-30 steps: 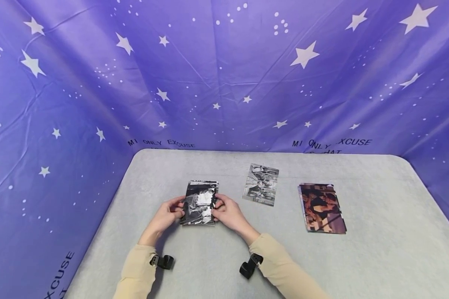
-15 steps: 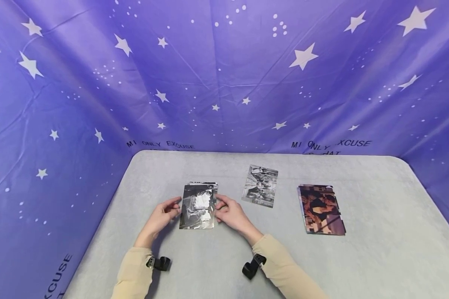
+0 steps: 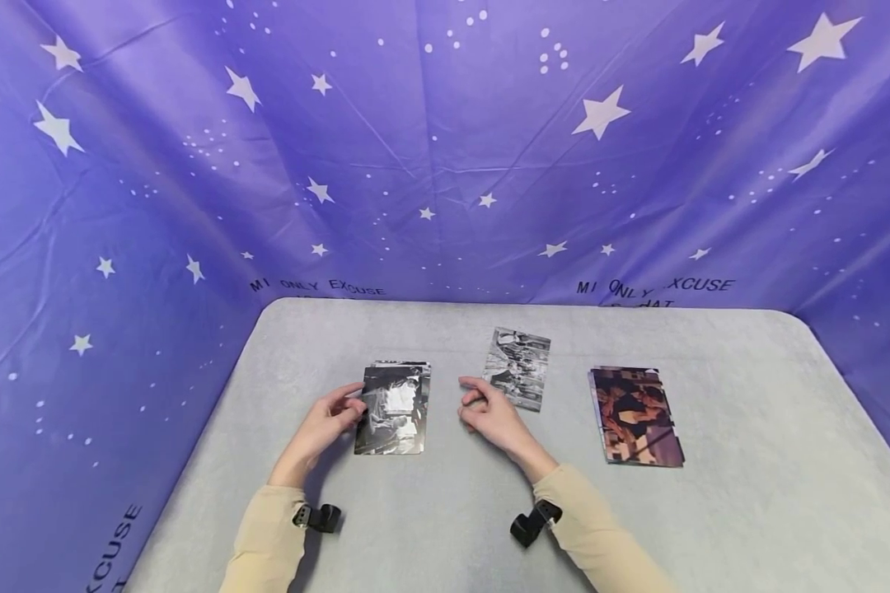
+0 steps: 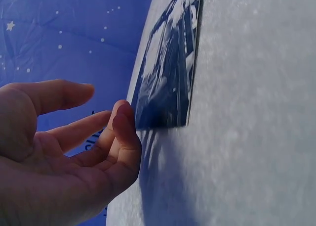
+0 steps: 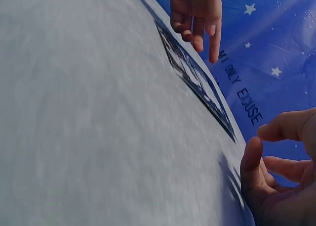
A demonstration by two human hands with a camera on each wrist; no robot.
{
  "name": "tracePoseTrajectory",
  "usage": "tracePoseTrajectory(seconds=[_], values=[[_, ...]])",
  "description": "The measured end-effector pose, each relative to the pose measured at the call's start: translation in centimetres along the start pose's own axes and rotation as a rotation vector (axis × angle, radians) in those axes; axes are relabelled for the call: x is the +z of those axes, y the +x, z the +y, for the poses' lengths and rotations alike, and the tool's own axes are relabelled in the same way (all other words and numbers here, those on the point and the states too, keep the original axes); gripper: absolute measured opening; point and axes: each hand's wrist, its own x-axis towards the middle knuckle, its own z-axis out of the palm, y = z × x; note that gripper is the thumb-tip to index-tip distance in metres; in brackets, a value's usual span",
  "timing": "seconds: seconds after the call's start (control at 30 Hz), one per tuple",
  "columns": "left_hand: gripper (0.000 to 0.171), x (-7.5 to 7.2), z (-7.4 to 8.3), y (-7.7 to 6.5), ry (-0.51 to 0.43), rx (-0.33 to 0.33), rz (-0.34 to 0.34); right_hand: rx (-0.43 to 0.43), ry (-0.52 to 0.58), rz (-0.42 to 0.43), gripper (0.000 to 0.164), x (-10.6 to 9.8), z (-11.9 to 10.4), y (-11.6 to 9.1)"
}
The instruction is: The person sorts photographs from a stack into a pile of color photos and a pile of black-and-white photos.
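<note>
A stack of black-and-white photos (image 3: 395,416) lies on the grey table, its top photo set slightly lower than those beneath. My left hand (image 3: 328,424) is at the stack's left edge. In the left wrist view its thumb and fingers (image 4: 126,134) are loosely bent and apart, with nothing between them. My right hand (image 3: 498,420) hovers to the right of the stack, just below a single black-and-white photo (image 3: 522,358), covering its lower left corner in the head view. The right wrist view shows that hand (image 5: 281,176) holding nothing, its fingers relaxed.
A stack of colour photos (image 3: 641,416) lies to the right on the table (image 3: 756,379). Purple star-printed cloth (image 3: 445,148) hangs behind and beside the table. Black camera straps (image 3: 537,523) sit on both wrists.
The top photo slid slightly towards me and left on its stack, and both hands let go. My right hand has moved right, away from the stack; the left stays beside it.
</note>
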Motion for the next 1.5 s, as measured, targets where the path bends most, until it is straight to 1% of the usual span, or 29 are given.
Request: tracePoseTrajectory(seconds=[0.17,0.3,0.5,0.6,0.77,0.9,1.0,1.03,1.13,1.23,1.27,1.37,1.5], values=[[0.045,0.6,0.2,0.4,-0.004,0.017,-0.008,0.009,0.0,0.026,0.045,-0.9,-0.2,-0.4],[0.044,1.3,0.4,0.6,-0.034,0.031,-0.039,0.01,0.002,0.046,0.044,-1.6,0.2,-0.4],[0.043,2.7,0.7,1.1,-0.116,0.042,-0.063,-0.005,-0.012,0.078,0.045,-3.1,2.5,0.5],[0.043,3.5,1.0,1.5,-0.142,0.051,-0.074,-0.008,-0.048,0.1,0.045,-4.0,3.2,0.7],[0.043,5.1,1.5,2.2,-0.186,0.065,-0.107,-0.033,-0.069,0.143,0.044,-5.4,3.4,0.4],[0.043,6.4,1.7,2.7,-0.211,0.071,-0.122,-0.018,-0.084,0.181,0.044,-6.2,3.7,0.2],[0.044,7.3,1.8,3.1,-0.222,0.083,-0.144,0.007,-0.077,0.207,0.046,-6.7,3.9,0.0],[0.044,7.6,1.8,3.2,-0.226,0.088,-0.154,0.013,-0.075,0.212,0.046,-6.7,3.5,-0.1],[0.045,8.5,1.9,3.5,-0.243,0.089,-0.178,0.021,-0.064,0.227,0.046,-7.3,3.5,-0.2],[0.046,9.3,2.1,3.9,-0.258,0.085,-0.196,0.017,-0.06,0.246,0.046,-7.9,3.8,-0.4],[0.046,9.6,2.2,4.0,-0.265,0.081,-0.196,0.015,-0.057,0.254,0.046,-8.2,4.3,-0.3],[0.047,10.3,2.4,4.4,-0.282,0.075,-0.2,0.019,-0.048,0.26,0.048,-8.7,4.4,-0.5],[0.048,11.2,2.6,4.9,-0.301,0.07,-0.201,0.045,-0.022,0.224,0.054,-9.4,4.3,-0.8]])
